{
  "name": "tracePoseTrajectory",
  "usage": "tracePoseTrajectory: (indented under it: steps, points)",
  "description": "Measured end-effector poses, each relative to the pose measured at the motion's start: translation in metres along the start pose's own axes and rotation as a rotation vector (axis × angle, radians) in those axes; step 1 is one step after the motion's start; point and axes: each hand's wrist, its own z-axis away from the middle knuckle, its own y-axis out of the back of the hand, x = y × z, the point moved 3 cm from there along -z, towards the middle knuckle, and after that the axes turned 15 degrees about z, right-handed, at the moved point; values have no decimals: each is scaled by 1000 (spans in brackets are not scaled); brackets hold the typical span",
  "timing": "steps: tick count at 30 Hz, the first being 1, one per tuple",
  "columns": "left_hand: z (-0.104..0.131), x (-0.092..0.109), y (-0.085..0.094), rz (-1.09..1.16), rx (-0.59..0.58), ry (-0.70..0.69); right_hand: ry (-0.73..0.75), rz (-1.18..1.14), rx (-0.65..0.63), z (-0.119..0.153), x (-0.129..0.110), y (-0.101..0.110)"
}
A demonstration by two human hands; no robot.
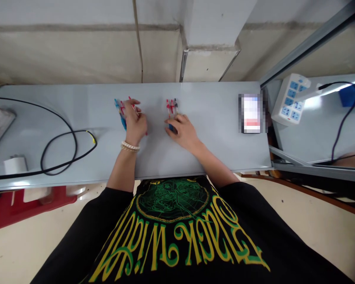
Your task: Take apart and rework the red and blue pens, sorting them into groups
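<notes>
My left hand [136, 123], with a beaded bracelet on its wrist, bends over several pens on the grey table. Its fingers are curled around a red pen [130, 98], whose middle is hidden by the hand. Beside it, blue and pink pens [120, 108] lie close together, partly under the hand. To the right, my right hand [182, 132] has its thumb and fingers on either side of a small row of pens [171, 105] with red and dark clips. The lower ends of this row are mostly covered by the fingers; a bit of blue shows between them.
A looped black cable [73, 138] and a white adapter [15, 163] lie at the left. A phone with a blurred screen [251, 114] rests at the right. Beyond a metal frame is a white power strip [291, 98]. The wall borders the table's far edge.
</notes>
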Motion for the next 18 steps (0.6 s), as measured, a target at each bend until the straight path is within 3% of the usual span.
tracePoseTrajectory:
  steps: [5,9,13,18]
  points:
    - [6,-14,14,-412,60,-236,17,71,-38,-2,-1,-5]
    - [8,-25,20,-625,152,-331,-23,60,-11,0,2,-6]
    - [8,-18,16,-649,159,-401,-88,4,71,3,8,-6]
    - [12,-10,-2,-432,-5,-382,-187,-164,185,4,16,2]
